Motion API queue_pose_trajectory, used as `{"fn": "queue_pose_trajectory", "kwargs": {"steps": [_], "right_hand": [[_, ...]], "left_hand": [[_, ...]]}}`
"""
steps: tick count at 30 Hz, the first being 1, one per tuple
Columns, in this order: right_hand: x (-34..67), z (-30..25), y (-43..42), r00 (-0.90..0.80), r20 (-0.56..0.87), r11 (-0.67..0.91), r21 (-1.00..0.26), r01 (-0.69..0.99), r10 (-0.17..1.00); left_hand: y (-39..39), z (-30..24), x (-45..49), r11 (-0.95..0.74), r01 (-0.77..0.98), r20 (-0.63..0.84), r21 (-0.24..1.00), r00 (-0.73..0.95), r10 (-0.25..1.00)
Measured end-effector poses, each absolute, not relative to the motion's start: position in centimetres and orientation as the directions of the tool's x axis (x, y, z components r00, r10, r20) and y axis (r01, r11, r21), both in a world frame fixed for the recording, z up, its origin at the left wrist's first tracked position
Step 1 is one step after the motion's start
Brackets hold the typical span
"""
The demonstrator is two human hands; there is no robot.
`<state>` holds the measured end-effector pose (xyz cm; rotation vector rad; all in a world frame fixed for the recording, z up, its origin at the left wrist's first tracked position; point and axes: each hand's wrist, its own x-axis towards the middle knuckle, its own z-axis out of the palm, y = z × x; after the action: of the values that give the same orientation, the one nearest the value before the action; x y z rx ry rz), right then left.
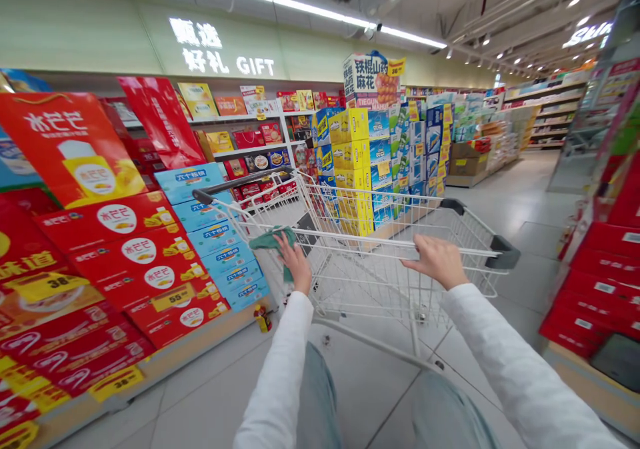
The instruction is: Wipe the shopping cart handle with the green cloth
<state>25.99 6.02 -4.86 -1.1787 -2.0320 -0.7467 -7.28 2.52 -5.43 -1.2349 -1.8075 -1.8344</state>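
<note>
An empty white wire shopping cart [360,262] stands in front of me in a store aisle. My left hand [295,257] presses a green cloth [270,244] against the cart's near rail, fingers closed over it. My right hand [436,260] is wrapped round the same rail further right. Both arms wear white sleeves, and my knees in light jeans show below.
Red gift boxes [125,256] and blue boxes [220,249] are stacked low on the left. A tall stack of yellow and blue cartons [360,162] rises beyond the cart. Red boxes [600,282] sit on a pallet at right. A small bottle [261,318] lies on the tiled floor.
</note>
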Motion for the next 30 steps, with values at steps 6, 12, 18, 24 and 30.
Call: {"fn": "queue_pose_trajectory", "kwargs": {"steps": [6,12,18,24,30], "right_hand": [[26.1,-5.2,6.3,-0.368,0.783,0.443,0.133,0.887,0.501],[26.3,-5.5,6.7,-0.369,0.782,0.423,0.15,0.893,0.502],[26.0,-5.4,6.4,-0.384,0.794,0.405,0.192,0.894,0.471],[26.0,-5.2,6.3,-0.364,0.786,0.416,0.15,0.897,0.5],[26.2,-5.1,6.2,-0.38,0.796,0.417,0.179,0.891,0.471]], "left_hand": [[3.7,-9.9,-7.1,-0.023,0.901,0.771,0.433,-0.357,0.528],[2.4,-11.3,-9.1,-0.251,0.967,0.67,-0.045,0.216,0.71],[3.5,-8.0,-11.8,-0.019,0.986,0.853,0.168,-0.136,0.504],[4.1,-9.6,-7.8,-0.038,0.965,0.824,0.261,-0.202,0.529],[3.0,-10.7,-7.0,-0.361,0.928,0.642,-0.093,0.333,0.691]]}}
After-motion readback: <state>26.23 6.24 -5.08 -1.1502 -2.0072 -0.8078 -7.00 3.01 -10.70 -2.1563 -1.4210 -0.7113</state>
